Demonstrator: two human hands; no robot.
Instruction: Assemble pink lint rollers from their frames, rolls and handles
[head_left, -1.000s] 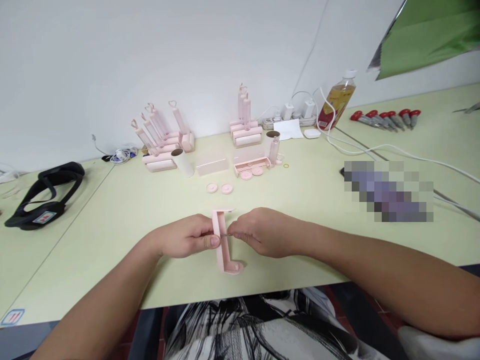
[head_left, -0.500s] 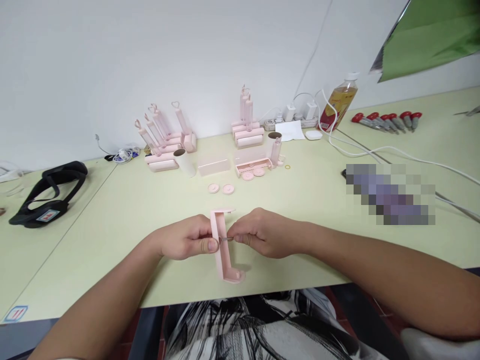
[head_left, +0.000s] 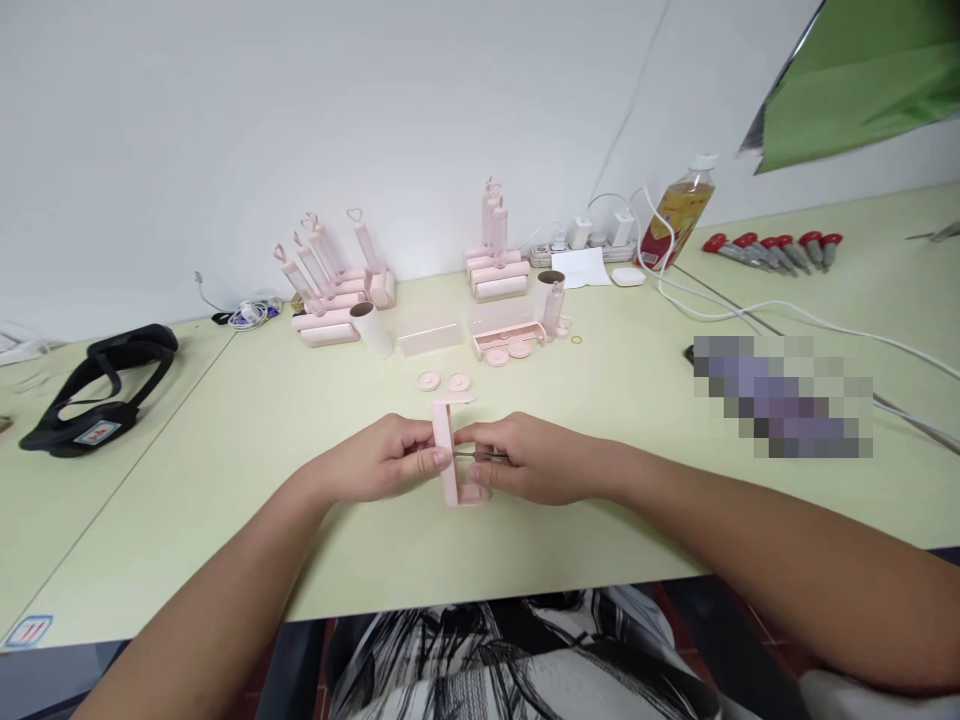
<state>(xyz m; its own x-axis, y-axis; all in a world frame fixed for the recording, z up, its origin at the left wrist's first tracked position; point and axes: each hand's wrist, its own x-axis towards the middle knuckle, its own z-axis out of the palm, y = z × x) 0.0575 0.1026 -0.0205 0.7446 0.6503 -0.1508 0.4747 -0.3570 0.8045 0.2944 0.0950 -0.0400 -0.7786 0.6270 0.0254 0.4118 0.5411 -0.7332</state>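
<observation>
My left hand (head_left: pixel 386 460) grips a pink plastic lint roller frame (head_left: pixel 444 462) from its left side, thumb on the front edge. The frame stands roughly upright above the table, its open side turned to the right. My right hand (head_left: pixel 536 460) is closed around a thin metal tool (head_left: pixel 484 456), whose tip reaches into the frame near its middle; the tool's exact kind cannot be made out. Two pink round end caps (head_left: pixel 459 382) lie on the table just beyond the frame.
Further back are a second pink frame (head_left: pixel 510 338), clear covers (head_left: pixel 431 337), white paper rolls (head_left: pixel 373 330) and assembled pink rollers (head_left: pixel 330 290). A black headset (head_left: pixel 101 390) lies left. On the right are a blurred-out item (head_left: pixel 780 400), white cables (head_left: pixel 810 305) and a drink bottle (head_left: pixel 679 215).
Both hands have shifted slightly up, away from the table's front edge. The frame has turned, showing less of its inside, and the right fingers are spread wider along the metal tool.
</observation>
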